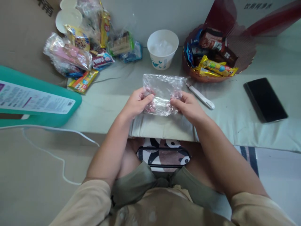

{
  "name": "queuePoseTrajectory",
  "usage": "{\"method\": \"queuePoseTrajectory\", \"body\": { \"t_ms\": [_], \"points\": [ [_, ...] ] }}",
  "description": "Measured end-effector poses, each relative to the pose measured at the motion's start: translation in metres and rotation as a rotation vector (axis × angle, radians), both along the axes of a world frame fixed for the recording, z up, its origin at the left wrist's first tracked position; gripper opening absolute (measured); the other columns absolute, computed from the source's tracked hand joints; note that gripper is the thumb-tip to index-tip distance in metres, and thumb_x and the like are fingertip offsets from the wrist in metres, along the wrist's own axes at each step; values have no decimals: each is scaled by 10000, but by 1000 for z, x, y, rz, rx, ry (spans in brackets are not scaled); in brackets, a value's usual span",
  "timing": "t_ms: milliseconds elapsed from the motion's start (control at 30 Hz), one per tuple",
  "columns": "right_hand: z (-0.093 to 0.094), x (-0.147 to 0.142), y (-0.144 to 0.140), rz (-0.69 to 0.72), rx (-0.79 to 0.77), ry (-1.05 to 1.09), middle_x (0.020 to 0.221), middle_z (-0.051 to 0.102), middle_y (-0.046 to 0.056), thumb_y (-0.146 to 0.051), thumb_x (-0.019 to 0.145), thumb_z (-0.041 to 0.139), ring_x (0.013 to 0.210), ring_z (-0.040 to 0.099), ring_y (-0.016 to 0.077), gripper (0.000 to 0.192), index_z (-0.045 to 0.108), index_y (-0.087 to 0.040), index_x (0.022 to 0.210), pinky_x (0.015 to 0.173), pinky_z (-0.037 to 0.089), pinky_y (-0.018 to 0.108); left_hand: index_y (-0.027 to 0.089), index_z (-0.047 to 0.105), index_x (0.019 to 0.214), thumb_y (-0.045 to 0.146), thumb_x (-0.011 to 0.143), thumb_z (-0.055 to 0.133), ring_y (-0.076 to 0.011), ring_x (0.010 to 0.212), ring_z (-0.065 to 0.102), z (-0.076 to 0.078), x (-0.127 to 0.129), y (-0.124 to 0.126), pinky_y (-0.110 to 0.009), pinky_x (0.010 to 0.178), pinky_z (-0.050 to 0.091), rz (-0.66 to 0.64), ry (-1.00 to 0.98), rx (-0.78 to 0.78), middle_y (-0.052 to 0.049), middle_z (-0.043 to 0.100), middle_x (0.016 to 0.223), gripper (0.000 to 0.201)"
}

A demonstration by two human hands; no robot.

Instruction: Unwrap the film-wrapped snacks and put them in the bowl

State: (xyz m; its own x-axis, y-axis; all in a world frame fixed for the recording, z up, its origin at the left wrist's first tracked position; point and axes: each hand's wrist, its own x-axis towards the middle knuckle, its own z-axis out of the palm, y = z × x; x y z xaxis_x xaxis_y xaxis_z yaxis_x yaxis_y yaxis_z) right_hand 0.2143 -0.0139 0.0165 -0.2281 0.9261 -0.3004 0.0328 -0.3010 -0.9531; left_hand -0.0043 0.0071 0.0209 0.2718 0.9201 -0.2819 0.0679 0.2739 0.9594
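Both hands grip a clear bag at the near edge of the table.

The left hand (136, 103) and right hand (188, 106) pinch the bag (163, 92) at its lower corners, forearms angled in from the near side. The bag's pinkish contents are blurred. Far of it stands a white cup (162, 48); the basket (242, 56) of snacks is partly cut off by a red box.

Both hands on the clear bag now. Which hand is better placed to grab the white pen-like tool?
Right, probably. The right hand grips the clear plastic bag on the side where the white tool lies, close by its knuckles. The left hand would have to cross over the bag.
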Motion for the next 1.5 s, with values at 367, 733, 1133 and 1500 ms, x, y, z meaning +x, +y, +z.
{"method": "queuePoseTrajectory", "body": {
  "t_ms": [367, 733, 1133, 1500],
  "points": [
    [2, 6, 4, -61, 69, 50, 726, 532, 23, -554, 806, 472, 612, 509, 174, 311, 529, -252, 757, 575, 453, 337, 181, 660, 681, 413, 748, 665, -115, 531, 543, 6, -11, 6, -258, 473, 435, -48, -100, 85, -32, 626, 653, 241],
    [-20, -16, 6, -427, 209, 92, 749, 556, -40, -345, 676, 734, 703, 514, 126, 270, 525, -239, 810, 677, 427, 282, 228, 628, 922, 250, 815, 708, -166, 929, 656, -20, 1, 9, -311, 887, 536, 519, 395, 720, -26, 669, 938, 136],
    [-3, -23, -1, -286, 8, 477, 984, 714, 30, -467, 722, 715, 964, 680, 218, 345, 609, -262, 978, 808, 541, 345, 220, 714, 984, 409, 712, 873, -174, 907, 711, -14, 53, 4, -310, 872, 560, 155, -316, 118, -31, 766, 983, 367],
    [-2, -3, 13, -423, -73, 311, 835, 642, -9, -486, 665, 653, 826, 641, 148, 305, 557, -241, 819, 646, 445, 246, 220, 521, 771, -22, 726, 688, -131, 700, 516, 41, 45, 75, -285, 750, 452, 722, 584, 862, 41, 503, 724, 297]
  ]
}}
